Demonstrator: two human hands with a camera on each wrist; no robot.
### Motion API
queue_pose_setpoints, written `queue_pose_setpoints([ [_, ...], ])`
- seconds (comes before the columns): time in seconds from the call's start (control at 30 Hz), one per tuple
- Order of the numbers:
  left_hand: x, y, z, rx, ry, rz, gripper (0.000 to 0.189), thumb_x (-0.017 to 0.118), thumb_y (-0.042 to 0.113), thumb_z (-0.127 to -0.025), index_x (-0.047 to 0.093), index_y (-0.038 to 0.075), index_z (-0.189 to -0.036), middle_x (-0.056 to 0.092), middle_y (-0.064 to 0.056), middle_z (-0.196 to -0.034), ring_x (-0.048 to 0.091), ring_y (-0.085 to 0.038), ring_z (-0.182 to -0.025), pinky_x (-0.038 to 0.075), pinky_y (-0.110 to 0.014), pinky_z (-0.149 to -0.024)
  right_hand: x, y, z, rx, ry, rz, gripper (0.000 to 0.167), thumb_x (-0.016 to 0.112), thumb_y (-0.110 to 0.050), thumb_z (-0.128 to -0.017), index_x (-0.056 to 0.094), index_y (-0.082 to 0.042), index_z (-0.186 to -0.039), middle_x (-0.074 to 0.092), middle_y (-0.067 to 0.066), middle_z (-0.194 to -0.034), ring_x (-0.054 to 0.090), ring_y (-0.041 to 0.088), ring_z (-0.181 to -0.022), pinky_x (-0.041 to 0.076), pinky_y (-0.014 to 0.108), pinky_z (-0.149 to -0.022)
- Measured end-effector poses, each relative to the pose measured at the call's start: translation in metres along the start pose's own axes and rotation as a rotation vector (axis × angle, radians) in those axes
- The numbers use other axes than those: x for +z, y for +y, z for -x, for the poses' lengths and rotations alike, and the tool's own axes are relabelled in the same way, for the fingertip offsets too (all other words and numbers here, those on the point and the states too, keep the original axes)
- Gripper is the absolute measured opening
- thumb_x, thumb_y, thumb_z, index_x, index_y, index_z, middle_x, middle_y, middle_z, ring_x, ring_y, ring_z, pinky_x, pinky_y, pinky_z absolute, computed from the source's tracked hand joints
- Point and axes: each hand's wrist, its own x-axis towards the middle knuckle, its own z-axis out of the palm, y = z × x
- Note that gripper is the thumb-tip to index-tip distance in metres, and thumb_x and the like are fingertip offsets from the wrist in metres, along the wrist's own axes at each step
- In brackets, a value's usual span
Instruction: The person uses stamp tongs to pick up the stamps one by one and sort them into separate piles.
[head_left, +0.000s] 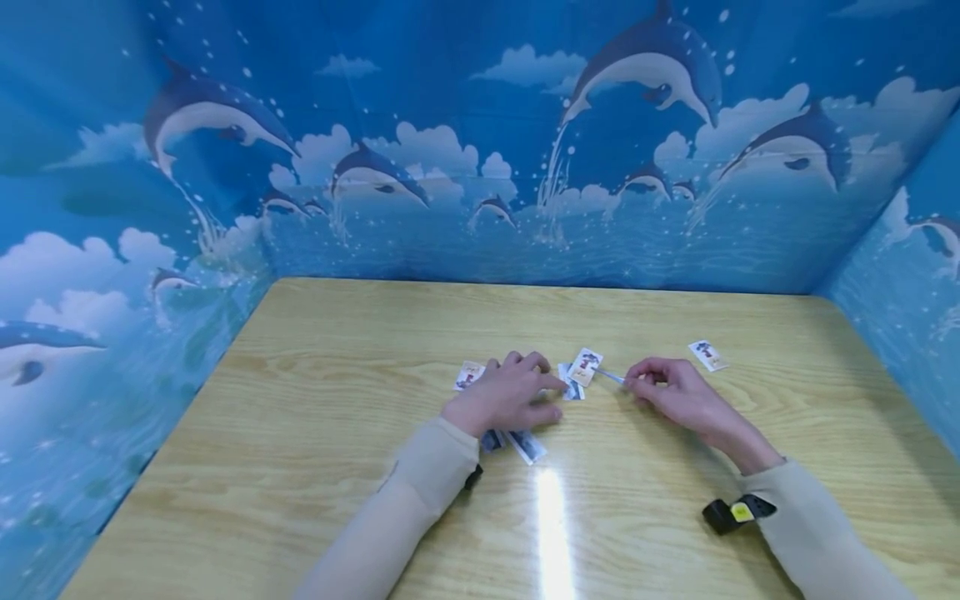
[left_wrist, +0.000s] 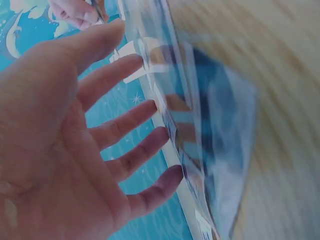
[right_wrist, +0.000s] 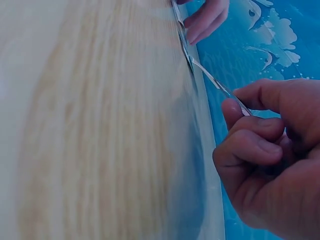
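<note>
My right hand (head_left: 675, 396) pinches a thin card (head_left: 611, 377) between thumb and forefinger, its other fingers curled in. In the right wrist view the pinched card (right_wrist: 220, 85) shows almost edge-on and slightly bent, its far end close over the tabletop. Just left of it, a small picture card (head_left: 585, 367) overlaps another card (head_left: 572, 385). My left hand (head_left: 510, 396) is spread low over several cards and hides part of them. Its fingertips sit right at the cards (left_wrist: 220, 130) in the left wrist view. One card (head_left: 468, 375) pokes out beyond that hand, and another (head_left: 527, 447) lies below it.
A single picture card (head_left: 708, 355) lies apart at the right, beyond my right hand. The wooden table (head_left: 337, 333) ends at a dolphin-printed backdrop (head_left: 450, 208) at the back and sides. Light glares off the table in front of the hands.
</note>
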Motion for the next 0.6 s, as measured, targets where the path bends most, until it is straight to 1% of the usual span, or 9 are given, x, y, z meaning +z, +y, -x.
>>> queue_pose_setpoints([
  [0.13, 0.002, 0.002, -0.001, -0.021, -0.021, -0.03, 0.047, 0.055, 0.053, -0.102, 0.056, 0.037, -0.146, 0.046, -0.001, -0.156, 0.045, -0.027, -0.137, 0.042, -0.057, -0.11, -0.002, -0.002, 0.002, -0.008, 0.02, -0.004, 0.029, 0.058, -0.019, -0.104, 0.062, 0.004, -0.121, 0.06, 0.008, -0.09, 0.043, 0.006, -0.058, 0.04, 0.024, -0.049],
  [0.23, 0.001, 0.003, -0.001, -0.034, -0.035, -0.023, 0.045, 0.055, 0.052, -0.103, 0.057, 0.037, -0.145, 0.046, -0.001, -0.157, 0.045, -0.028, -0.138, 0.041, -0.058, -0.111, -0.008, -0.002, 0.006, -0.008, 0.048, -0.013, 0.029, 0.057, -0.018, -0.104, 0.061, 0.005, -0.121, 0.06, 0.01, -0.089, 0.041, 0.007, -0.054, 0.039, 0.025, -0.046],
  [0.33, 0.0, 0.003, 0.001, -0.043, -0.048, -0.017, 0.044, 0.055, 0.051, -0.103, 0.058, 0.037, -0.144, 0.045, 0.0, -0.157, 0.044, -0.028, -0.139, 0.04, -0.06, -0.112, -0.016, -0.001, 0.01, -0.006, 0.074, -0.011, 0.031, 0.055, -0.02, -0.105, 0.06, 0.005, -0.123, 0.06, 0.01, -0.089, 0.041, 0.008, -0.053, 0.039, 0.027, -0.045],
  [0.47, 0.0, 0.002, 0.003, -0.049, -0.049, -0.015, 0.043, 0.055, 0.051, -0.103, 0.058, 0.038, -0.144, 0.045, 0.001, -0.157, 0.044, -0.027, -0.139, 0.039, -0.06, -0.112, -0.023, 0.005, 0.012, 0.033, 0.086, 0.002, 0.035, 0.053, -0.024, -0.107, 0.058, 0.004, -0.127, 0.059, 0.009, -0.093, 0.044, 0.011, -0.058, 0.041, 0.028, -0.047],
  [0.6, 0.001, 0.001, 0.003, -0.048, -0.042, -0.012, 0.043, 0.056, 0.05, -0.103, 0.058, 0.038, -0.144, 0.045, 0.001, -0.157, 0.044, -0.027, -0.139, 0.039, -0.06, -0.112, -0.028, 0.014, 0.014, 0.073, 0.088, 0.003, 0.037, 0.051, -0.027, -0.108, 0.057, 0.003, -0.129, 0.061, 0.006, -0.096, 0.046, 0.011, -0.062, 0.043, 0.028, -0.049],
])
